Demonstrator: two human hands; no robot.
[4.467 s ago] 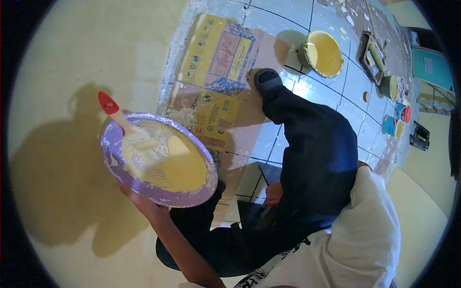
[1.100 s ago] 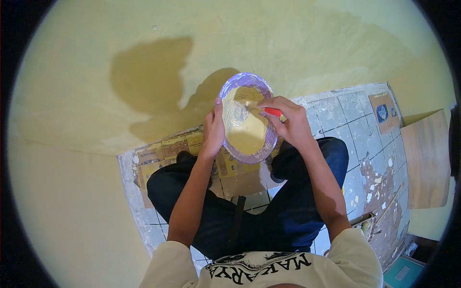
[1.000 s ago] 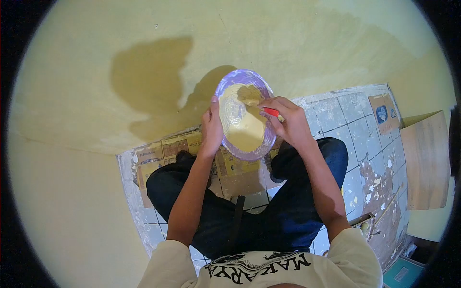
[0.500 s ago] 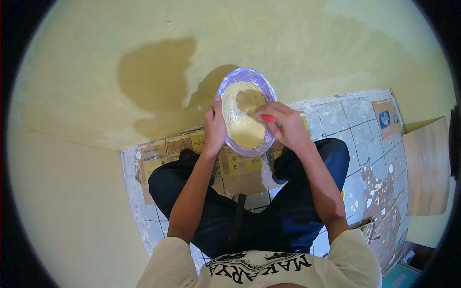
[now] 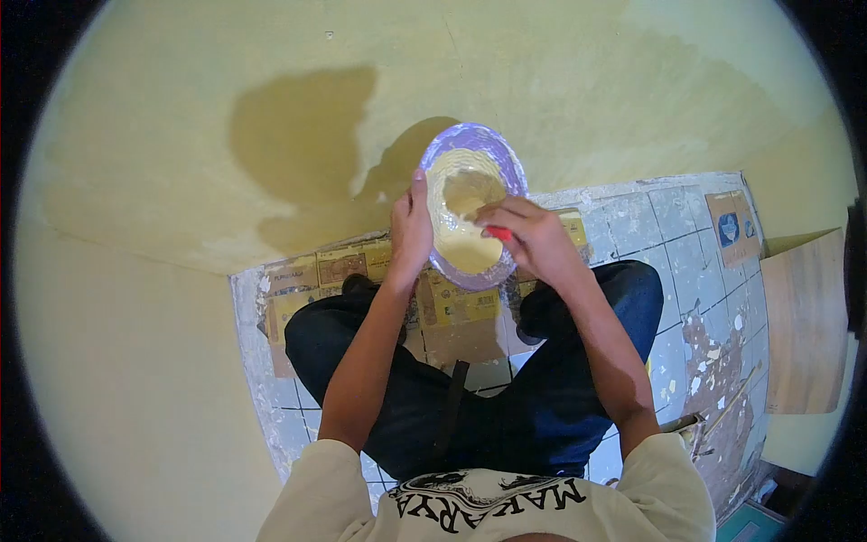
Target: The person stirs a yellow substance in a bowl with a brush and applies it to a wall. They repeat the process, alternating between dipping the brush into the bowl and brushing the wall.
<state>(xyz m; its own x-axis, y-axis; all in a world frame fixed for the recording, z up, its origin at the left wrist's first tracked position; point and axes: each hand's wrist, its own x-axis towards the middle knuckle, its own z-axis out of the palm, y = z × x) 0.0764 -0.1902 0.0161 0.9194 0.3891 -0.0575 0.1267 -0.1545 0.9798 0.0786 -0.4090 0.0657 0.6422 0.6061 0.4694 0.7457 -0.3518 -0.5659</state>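
Note:
A purple oval basin (image 5: 476, 137) with a ribbed, paint-smeared inside is held tilted above the floor, close to the wall. Cream-yellow paint (image 5: 471, 254) pools in its lower part and coats the sides. My left hand (image 5: 413, 228) grips the basin's left rim, thumb over the edge. Over the basin's right side, my right hand (image 5: 531, 237) is closed round a red-handled paintbrush (image 5: 498, 233). Only the red handle end shows clearly; the brush head is hidden by my fingers or blends with the paint. A shadow falls on the paint beyond my fingers.
A yellow wall (image 5: 578, 90) rises right behind the basin. Flattened cardboard (image 5: 461, 334) lies on the paint-spattered tile floor (image 5: 668, 217) between my bent legs. To the right stand a wooden panel (image 5: 806, 325) and a cardboard piece (image 5: 733, 228).
The view and the basin have shifted slightly to the right. My right hand with the paintbrush has moved a little down relative to the basin. Both grips stay the same.

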